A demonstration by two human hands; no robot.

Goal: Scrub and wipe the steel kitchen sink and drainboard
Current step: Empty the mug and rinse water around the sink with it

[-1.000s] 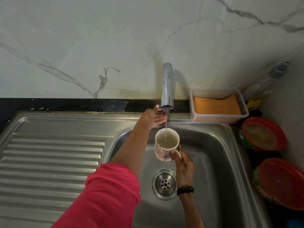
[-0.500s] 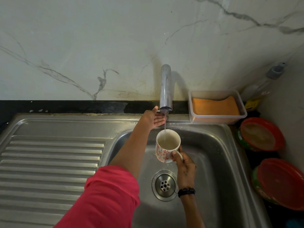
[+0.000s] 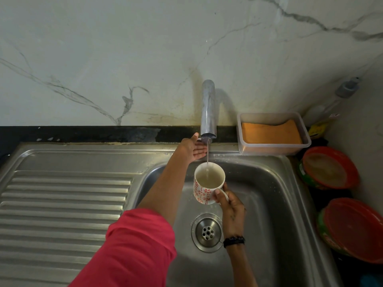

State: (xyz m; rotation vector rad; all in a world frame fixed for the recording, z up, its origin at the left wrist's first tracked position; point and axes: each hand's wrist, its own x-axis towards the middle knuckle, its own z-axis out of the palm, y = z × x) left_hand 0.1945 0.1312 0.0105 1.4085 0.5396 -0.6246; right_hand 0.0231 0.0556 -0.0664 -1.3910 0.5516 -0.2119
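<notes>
Water [image 3: 207, 151] runs in a thin stream from the tap [image 3: 208, 108] into the mug [image 3: 208, 183], which we hold by the handle with the right hand [image 3: 230, 206], fingers closed round it, above the sink [image 3: 267, 195] basin and just behind the drain [image 3: 207, 233]. Left hand [image 3: 193, 149] is open, palm up, holding nothing, reaching beside the spout; whether it touches a lever behind we can't tell. Mug looks over half full, so the step is likely filling rinse water for the scrub. To do it well: keep the mug level and centred under the stream, stop short of the rim, shut the flow with the left hand before moving the mug. Then pour slowly over the drainboard [image 3: 64, 195] at the left, so the water runs along the ribs into the basin. Scrub pad is probably the orange sponge [image 3: 269, 133] in the clear tub [image 3: 273, 148] right of the tap, near enough to grab. Spill risk: wet handle, one-handed grip.
</notes>
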